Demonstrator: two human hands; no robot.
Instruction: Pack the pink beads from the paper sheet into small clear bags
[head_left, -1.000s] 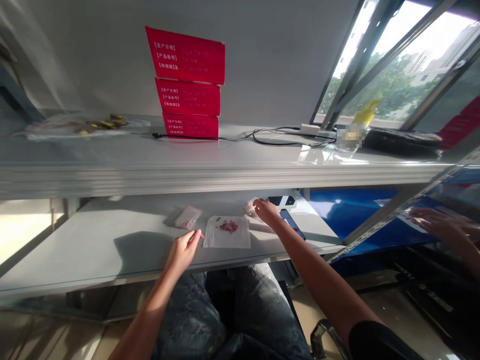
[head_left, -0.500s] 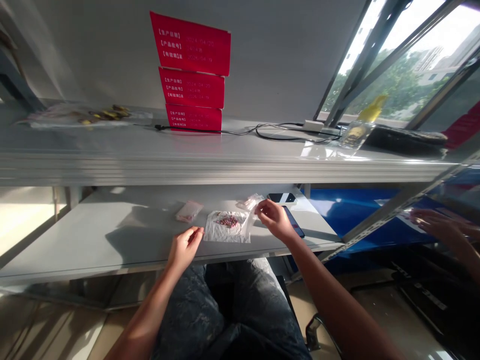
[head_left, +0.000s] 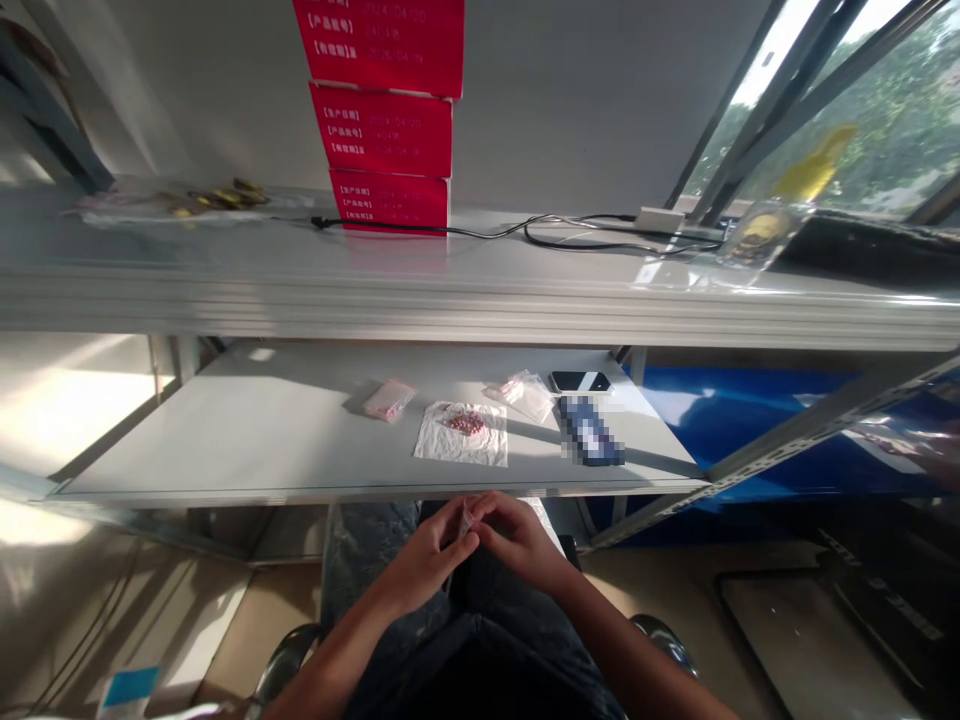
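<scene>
My left hand (head_left: 427,556) and my right hand (head_left: 517,540) meet over my lap, just below the front edge of the lower white shelf (head_left: 225,440). Their fingers pinch a small clear plastic bag (head_left: 465,521) between them. On the shelf above them lies a white sheet (head_left: 463,448) with a small heap of pink beads (head_left: 466,424). A pink-filled little bag (head_left: 388,399) lies to its left and some clear little bags (head_left: 523,393) to its right.
Two phones (head_left: 581,381) (head_left: 591,440) lie at the shelf's right end. The upper shelf (head_left: 450,300) carries stacked red boxes (head_left: 382,130), a black cable (head_left: 525,232), a white adapter (head_left: 660,219) and packets at the left (head_left: 180,200). A chair frame (head_left: 289,650) is under me.
Both hands have drawn back from the shelf to my lap and come together. My right hand took a clear little bag from the pile on the right. The view has tilted down.
</scene>
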